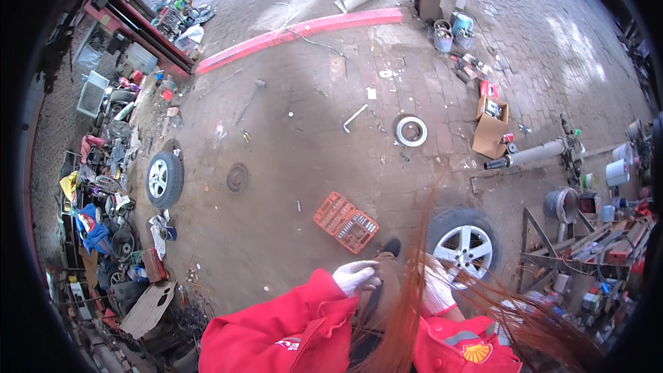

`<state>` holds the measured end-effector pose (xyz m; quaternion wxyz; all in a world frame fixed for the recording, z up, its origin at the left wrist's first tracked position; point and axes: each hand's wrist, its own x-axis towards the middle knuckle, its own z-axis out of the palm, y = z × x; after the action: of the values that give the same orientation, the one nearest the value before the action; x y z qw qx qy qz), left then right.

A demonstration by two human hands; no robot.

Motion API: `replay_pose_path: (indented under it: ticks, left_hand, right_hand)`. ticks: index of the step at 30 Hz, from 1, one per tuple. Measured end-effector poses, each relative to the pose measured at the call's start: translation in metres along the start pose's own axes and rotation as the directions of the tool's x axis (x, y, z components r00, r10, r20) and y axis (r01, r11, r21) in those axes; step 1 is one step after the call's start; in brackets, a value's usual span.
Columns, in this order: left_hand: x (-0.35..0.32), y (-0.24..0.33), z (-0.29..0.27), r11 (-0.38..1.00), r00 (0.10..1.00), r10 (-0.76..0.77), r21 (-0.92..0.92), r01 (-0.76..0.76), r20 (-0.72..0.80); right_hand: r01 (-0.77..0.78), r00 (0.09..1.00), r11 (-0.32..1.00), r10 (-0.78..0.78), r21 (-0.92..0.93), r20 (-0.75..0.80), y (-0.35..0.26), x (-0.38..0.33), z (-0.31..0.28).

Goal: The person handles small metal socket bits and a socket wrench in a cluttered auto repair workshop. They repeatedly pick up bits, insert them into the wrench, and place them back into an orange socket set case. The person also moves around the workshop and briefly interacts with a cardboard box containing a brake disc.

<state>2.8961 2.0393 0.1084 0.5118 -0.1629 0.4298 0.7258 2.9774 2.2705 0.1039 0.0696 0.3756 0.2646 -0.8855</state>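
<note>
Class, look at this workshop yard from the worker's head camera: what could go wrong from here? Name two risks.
Loose long hair hangs in front of the gloved left hand and right hand, so it may block the view or snag. The open orange socket set and the car wheel lie on the ground by the feet, likely trip hazards.

2 wheels (164, 179), 1 socket set (346, 222), 1 cardboard box (490, 128).

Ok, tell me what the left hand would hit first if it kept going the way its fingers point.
The left hand, in a white glove, points right, toward the right hand close by. That would likely be met first, with the wheel on the ground beyond; depth is hard to judge here.
</note>
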Motion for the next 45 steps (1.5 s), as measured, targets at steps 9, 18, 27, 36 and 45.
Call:
replay_pose_path:
  ticks: [9,18,27,36,45]
  left_hand:
    - [-0.117,-0.023,-0.060,0.940,0.975,0.220,-0.268,-0.212,-0.001]
    - [-0.302,-0.169,-0.151,0.500,0.679,0.361,-0.482,-0.719,-0.639]
    - [-0.409,-0.272,-0.184,-0.264,0.200,0.389,-0.316,-0.911,-0.899]
    - [-0.426,-0.258,-0.253,-0.450,0.039,0.257,-0.155,-0.880,-0.966]
    - [-0.471,-0.150,-0.372,-0.450,-0.078,0.291,-0.064,-0.891,-0.954]
  right_hand:
    - [0.022,0.960,0.999,-0.033,0.042,0.280,0.034,-0.061,0.067]
    - [-0.017,0.854,0.902,0.237,-0.431,0.464,0.154,-0.095,0.190]
    - [-0.002,0.666,0.738,0.504,-0.674,0.549,0.263,-0.128,0.300]
    - [0.032,0.657,0.687,0.534,-0.726,0.533,0.333,-0.096,0.383]
    - [0.100,0.620,0.603,0.585,-0.792,0.523,0.438,-0.029,0.530]
